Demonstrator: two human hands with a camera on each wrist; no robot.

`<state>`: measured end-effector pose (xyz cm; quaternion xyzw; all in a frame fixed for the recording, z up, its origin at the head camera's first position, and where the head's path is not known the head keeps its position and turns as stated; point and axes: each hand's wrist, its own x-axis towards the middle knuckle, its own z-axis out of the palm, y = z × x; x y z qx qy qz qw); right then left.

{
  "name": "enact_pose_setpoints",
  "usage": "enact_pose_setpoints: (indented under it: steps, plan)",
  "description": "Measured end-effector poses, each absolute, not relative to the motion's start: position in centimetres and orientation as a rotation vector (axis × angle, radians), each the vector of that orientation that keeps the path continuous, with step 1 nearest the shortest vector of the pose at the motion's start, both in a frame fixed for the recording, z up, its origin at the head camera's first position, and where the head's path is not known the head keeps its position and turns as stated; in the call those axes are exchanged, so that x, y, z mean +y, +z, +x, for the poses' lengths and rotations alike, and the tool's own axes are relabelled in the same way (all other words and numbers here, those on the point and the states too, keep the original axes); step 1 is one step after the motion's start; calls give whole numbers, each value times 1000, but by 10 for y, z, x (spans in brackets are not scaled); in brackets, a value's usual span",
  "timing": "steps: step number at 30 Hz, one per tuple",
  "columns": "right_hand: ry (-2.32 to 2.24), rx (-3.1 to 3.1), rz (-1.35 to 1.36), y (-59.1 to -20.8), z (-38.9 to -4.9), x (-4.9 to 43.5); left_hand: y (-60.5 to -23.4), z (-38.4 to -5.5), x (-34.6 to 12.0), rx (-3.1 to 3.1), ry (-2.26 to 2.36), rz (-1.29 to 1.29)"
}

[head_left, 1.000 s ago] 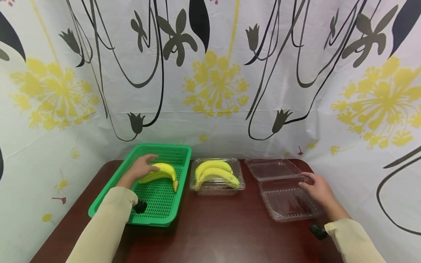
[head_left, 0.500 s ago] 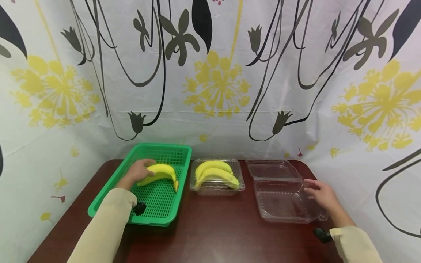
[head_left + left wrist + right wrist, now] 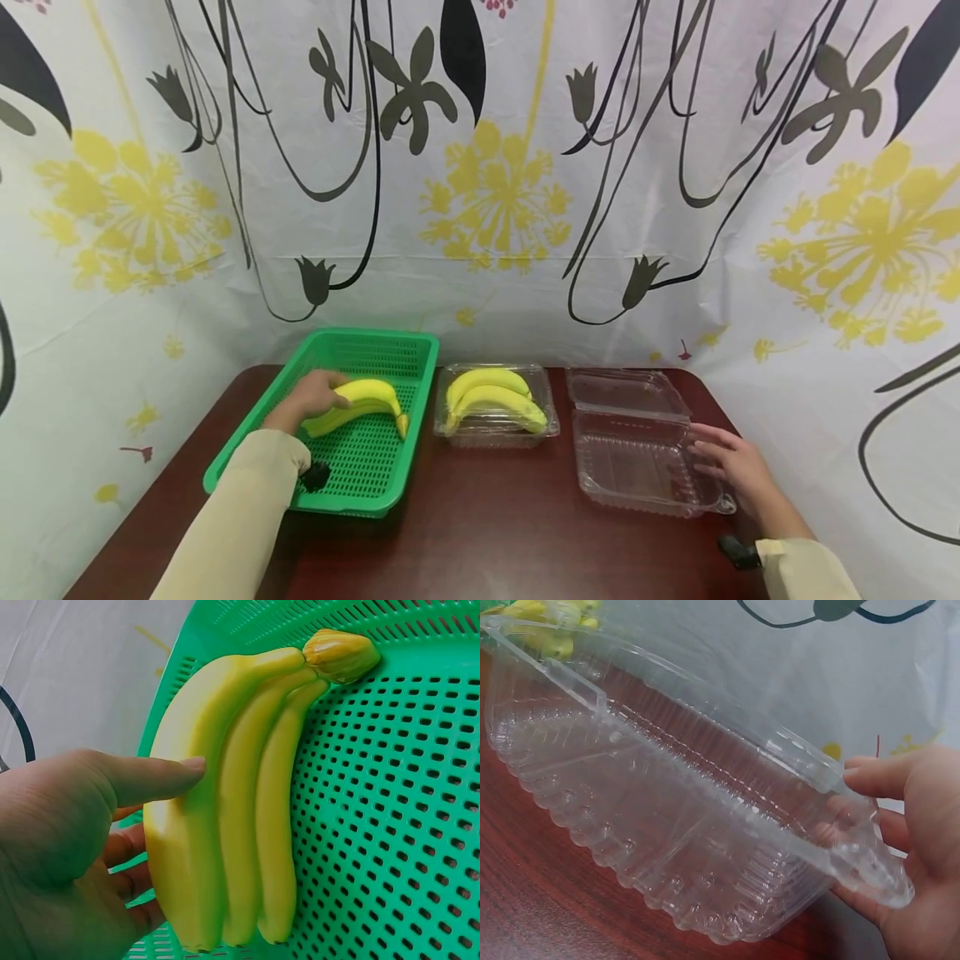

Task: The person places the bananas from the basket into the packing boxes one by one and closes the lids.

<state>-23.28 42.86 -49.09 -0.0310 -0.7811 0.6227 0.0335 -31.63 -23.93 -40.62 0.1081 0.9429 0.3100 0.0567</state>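
Observation:
Inside the green plastic basket (image 3: 417,417) lies a bunch of yellow bananas (image 3: 244,795). My left hand (image 3: 67,825) holds this bunch by its outer banana: the thumb lies across the near face, and the other fingers curl behind, partly hidden. Over on the right, a clear plastic clamshell container (image 3: 660,817) stands with its lid (image 3: 626,392) folded back. My right hand (image 3: 738,475) grips its right side, thumb at the rim and fingers against the outer wall. In the right wrist view the container looks tilted; nothing is seen inside it.
Between basket and open container, a second clear container (image 3: 491,440) with its lid down holds yellow bananas (image 3: 498,404). All stand on a dark red-brown table (image 3: 495,517). A patterned white curtain (image 3: 495,317) hangs behind the table and along both sides.
My left hand has come down onto the banana bunch and taken hold, shifting it slightly. My right hand has moved a little toward me, turning the open container and sliding it leftward.

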Motion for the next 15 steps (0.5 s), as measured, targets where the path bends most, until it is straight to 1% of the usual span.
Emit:
enact_pose_setpoints:
  steps: [7,10,15]
  plan:
    - [2016,-2399,-164,-499,-229,431,-402,-313,-241,2859,838,368]
    - [2094,-2330,-114,-502,-229,430,-402,-312,-243,2862,829,350]
    - [2195,-2252,46,-506,-230,427,-397,-310,-245,2873,772,332]
